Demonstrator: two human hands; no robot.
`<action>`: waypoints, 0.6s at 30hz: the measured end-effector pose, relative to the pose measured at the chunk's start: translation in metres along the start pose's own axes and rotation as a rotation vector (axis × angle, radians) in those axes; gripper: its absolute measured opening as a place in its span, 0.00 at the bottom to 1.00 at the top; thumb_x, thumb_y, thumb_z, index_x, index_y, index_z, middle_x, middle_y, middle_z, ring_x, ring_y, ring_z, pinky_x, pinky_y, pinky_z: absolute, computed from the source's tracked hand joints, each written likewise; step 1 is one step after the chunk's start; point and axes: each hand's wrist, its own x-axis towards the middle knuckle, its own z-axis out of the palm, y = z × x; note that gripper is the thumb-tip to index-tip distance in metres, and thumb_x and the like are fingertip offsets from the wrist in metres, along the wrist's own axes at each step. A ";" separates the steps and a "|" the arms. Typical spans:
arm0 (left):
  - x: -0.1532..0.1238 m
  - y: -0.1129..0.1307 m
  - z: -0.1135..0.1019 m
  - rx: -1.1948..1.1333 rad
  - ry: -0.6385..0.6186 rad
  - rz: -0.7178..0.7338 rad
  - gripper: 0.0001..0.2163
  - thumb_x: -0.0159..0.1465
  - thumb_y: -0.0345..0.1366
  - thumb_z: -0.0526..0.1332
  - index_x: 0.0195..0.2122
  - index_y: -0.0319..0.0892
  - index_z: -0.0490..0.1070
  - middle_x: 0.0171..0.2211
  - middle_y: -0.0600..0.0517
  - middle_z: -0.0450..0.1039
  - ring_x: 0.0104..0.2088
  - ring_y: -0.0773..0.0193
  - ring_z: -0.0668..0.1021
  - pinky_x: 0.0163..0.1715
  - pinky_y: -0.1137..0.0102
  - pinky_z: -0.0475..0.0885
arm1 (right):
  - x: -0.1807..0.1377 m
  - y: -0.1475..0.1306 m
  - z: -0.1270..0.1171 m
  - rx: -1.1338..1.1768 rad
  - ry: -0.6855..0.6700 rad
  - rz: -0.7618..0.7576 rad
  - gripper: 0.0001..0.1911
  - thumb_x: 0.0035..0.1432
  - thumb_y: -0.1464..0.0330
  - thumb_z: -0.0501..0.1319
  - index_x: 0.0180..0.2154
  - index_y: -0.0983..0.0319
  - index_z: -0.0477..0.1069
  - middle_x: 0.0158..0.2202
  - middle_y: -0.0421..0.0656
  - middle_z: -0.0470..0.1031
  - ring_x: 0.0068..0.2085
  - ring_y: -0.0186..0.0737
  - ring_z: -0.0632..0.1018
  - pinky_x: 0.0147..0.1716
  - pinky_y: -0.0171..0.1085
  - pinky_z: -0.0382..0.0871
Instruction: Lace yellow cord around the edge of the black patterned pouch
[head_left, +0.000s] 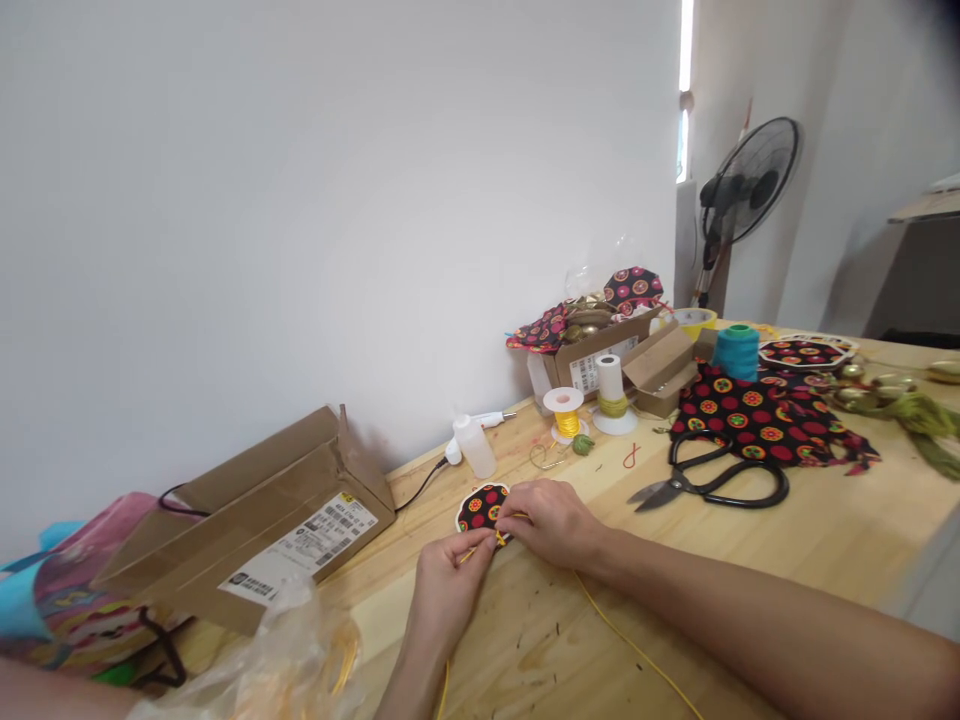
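Observation:
A small fabric-covered piece [482,505], black with red and yellow flower prints and a pale edge, lies on the wooden table in front of me. At its near edge, my left hand [448,585] pinches yellow cord [634,640] between thumb and forefinger. My right hand [551,520] closes its fingers on the same cord just to the right, partly covering the piece. One length of cord trails right across the table; another hangs below my left wrist. Where the hands meet, the cord looks looped or knotted, too small to make out.
Black-handled scissors [709,482] and patterned fabric [757,415] lie to the right. Behind are a yellow cord spool [568,415], a white bottle [475,447] and a filled carton [630,335]. An open cardboard box [300,520] and a plastic bag [277,660] stand left.

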 end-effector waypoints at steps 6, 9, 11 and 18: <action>0.004 -0.009 0.001 -0.194 0.090 -0.170 0.16 0.44 0.45 0.63 0.28 0.36 0.74 0.12 0.55 0.69 0.15 0.69 0.68 0.16 0.77 0.59 | 0.006 0.008 -0.005 0.404 -0.019 0.166 0.08 0.47 0.66 0.58 0.22 0.64 0.70 0.20 0.37 0.66 0.24 0.30 0.65 0.23 0.30 0.54; 0.004 -0.011 0.001 -0.202 0.103 -0.168 0.17 0.44 0.45 0.63 0.27 0.35 0.73 0.08 0.59 0.63 0.11 0.74 0.61 0.13 0.79 0.53 | 0.008 0.011 -0.008 0.582 -0.119 0.218 0.13 0.53 0.64 0.52 0.24 0.66 0.68 0.17 0.35 0.60 0.18 0.26 0.61 0.17 0.27 0.53; 0.004 -0.012 0.000 -0.206 0.119 -0.155 0.16 0.44 0.45 0.63 0.26 0.35 0.73 0.08 0.60 0.60 0.10 0.75 0.58 0.12 0.79 0.50 | 0.008 0.012 -0.012 0.685 -0.208 0.242 0.16 0.56 0.63 0.47 0.28 0.67 0.67 0.16 0.33 0.56 0.15 0.24 0.56 0.14 0.26 0.51; 0.002 -0.007 0.001 -0.241 0.095 -0.099 0.11 0.46 0.41 0.63 0.24 0.36 0.74 0.19 0.53 0.73 0.19 0.69 0.69 0.20 0.77 0.60 | 0.006 0.009 -0.027 1.426 -0.637 0.495 0.15 0.51 0.75 0.46 0.39 0.64 0.65 0.14 0.29 0.49 0.12 0.22 0.45 0.10 0.22 0.37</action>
